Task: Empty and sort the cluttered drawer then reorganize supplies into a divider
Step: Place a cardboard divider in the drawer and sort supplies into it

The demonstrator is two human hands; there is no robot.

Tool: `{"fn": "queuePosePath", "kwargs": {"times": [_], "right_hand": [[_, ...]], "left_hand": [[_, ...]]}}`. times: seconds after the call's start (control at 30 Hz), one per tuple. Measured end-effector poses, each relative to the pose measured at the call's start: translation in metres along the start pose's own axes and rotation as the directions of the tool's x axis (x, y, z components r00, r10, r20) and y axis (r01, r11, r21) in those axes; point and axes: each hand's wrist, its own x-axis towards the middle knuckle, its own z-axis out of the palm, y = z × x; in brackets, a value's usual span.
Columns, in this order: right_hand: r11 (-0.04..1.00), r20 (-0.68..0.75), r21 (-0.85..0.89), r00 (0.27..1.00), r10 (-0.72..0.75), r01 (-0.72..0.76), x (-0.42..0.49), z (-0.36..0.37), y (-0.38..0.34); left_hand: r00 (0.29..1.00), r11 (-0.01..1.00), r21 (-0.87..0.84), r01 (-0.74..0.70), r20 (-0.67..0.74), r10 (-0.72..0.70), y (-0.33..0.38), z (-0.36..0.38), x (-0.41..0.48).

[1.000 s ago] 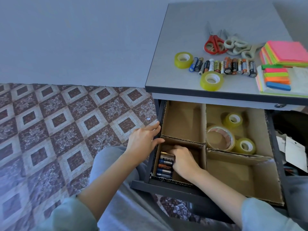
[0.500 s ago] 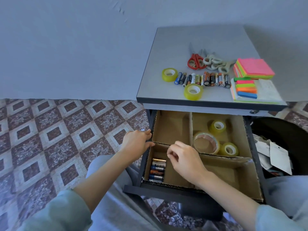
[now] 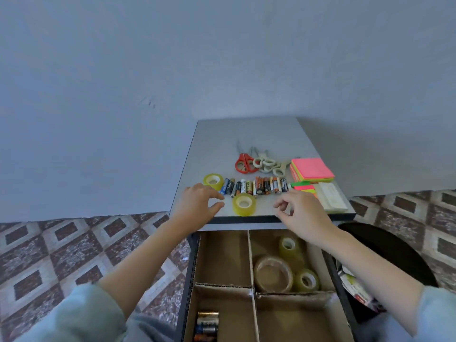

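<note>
I see the cardboard divider (image 3: 249, 287) in the open drawer (image 3: 183, 317): a few batteries (image 3: 206, 327) near-left, three tape rolls (image 3: 274, 274) far-right. The desk (image 3: 246, 134) above carries a battery row (image 3: 256, 186), yellow tape (image 3: 244, 204), scissors (image 3: 244, 164) and sticky notes (image 3: 312, 169). My left hand (image 3: 197, 206) and right hand (image 3: 306, 213) hover over its front edge, each grip loose and empty (right fingers lightly curled).

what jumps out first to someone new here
Neon pink sticky notes on the right of the tabletop and red scissors behind a row of batteries stand out first. The left hand and right hand hover over its front edge, either side of a yellow tape roll. Below, the cardboard divider holds tape rolls in its far right compartment.
</note>
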Motion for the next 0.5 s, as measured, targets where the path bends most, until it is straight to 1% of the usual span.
{"fn": "queuePosePath", "kwargs": {"times": [0.17,0.27,0.37,0.5], "right_hand": [[0.993,0.049,-0.104,0.997,0.064,-0.058,0.034,-0.025,0.012],[0.983,0.104,-0.177,0.992,0.065,-0.046,0.052,-0.029,0.014],[0.978,0.17,-0.208,0.984,0.051,-0.014,0.07,-0.026,0.014],[0.975,0.261,-0.22,0.961,0.095,-0.037,0.088,-0.015,0.017]], "left_hand": [[1.0,1.0,0.008,-0.026,0.018,0.026,0.016,-0.015,0.034],[0.997,0.998,-0.017,-0.053,0.062,0.054,0.026,-0.011,0.05],[0.989,0.996,-0.051,-0.077,0.119,0.083,0.038,-0.004,0.064],[0.978,0.991,-0.071,-0.111,0.171,0.122,0.051,0.008,0.079]]}}
